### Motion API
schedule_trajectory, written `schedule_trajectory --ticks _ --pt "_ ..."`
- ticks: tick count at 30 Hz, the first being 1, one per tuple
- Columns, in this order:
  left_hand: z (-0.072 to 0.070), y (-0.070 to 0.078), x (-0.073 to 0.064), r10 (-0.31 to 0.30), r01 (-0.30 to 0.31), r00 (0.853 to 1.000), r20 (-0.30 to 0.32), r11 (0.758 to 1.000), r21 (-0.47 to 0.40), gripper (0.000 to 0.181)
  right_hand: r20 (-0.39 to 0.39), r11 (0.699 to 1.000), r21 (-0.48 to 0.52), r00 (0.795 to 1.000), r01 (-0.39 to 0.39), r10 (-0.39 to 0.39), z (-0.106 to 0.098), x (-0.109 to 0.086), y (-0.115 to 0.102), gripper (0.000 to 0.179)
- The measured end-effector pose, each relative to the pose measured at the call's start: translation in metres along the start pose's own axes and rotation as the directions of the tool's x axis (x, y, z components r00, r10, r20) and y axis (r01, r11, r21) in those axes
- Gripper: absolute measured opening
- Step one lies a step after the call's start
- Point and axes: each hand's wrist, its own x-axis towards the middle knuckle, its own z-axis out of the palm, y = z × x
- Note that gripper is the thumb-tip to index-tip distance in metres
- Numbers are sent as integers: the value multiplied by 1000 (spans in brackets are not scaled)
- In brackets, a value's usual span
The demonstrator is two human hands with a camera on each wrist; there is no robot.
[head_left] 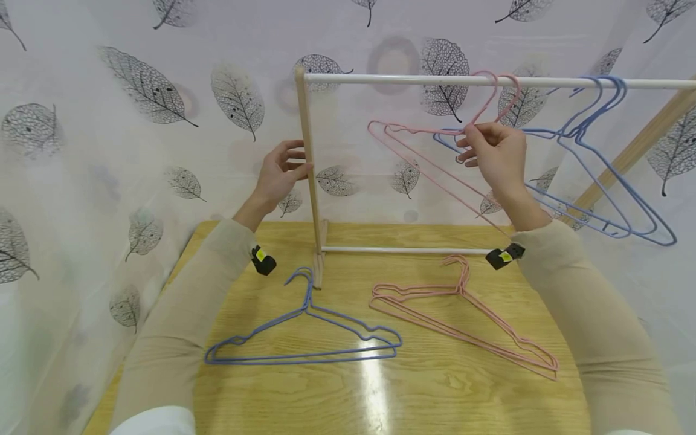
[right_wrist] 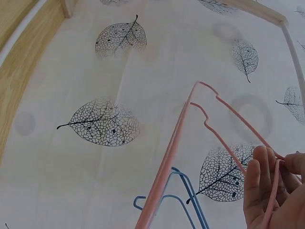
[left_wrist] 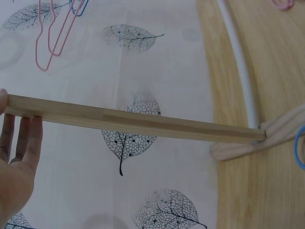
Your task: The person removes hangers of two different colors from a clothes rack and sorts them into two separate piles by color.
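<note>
In the head view, my left hand [head_left: 277, 175] holds the light wooden upright post [head_left: 306, 121] at the left end of a hanging rack. The left wrist view shows fingers on one side of the post and the thumb on the other. My right hand [head_left: 497, 154] pinches a pink hanger [right_wrist: 167, 167] near its neck, thumb against fingertips. That hanger and a second pink one have their hooks over the white rail [head_left: 391, 79]. Several blue hangers [head_left: 580, 128] hang from the same rail, farther right, partly behind my right hand.
On the wooden table [head_left: 261, 399], blue hangers [head_left: 308, 296] lie at front left and pink hangers [head_left: 462, 284] lie stacked at right. A lower white bar [head_left: 408, 249] joins the rack near the tabletop. Behind hangs a leaf-patterned curtain [head_left: 136, 181].
</note>
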Motion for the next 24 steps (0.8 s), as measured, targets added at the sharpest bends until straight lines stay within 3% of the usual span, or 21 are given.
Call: schedule_trajectory --ticks 6,12,24 --pt "0 0 1 2 -2 1000 -1 1000 2 46 -17 995 99 1000 13 -12 -9 0 -8 29" --pt "0 1 1 -4 4 1000 -1 1000 2 46 -39 984 172 999 38 -31 -17 -3 -15 18" --pt "0 0 0 -6 6 1000 0 1000 -8 46 6 973 227 999 36 -38 -31 -37 -18 17"
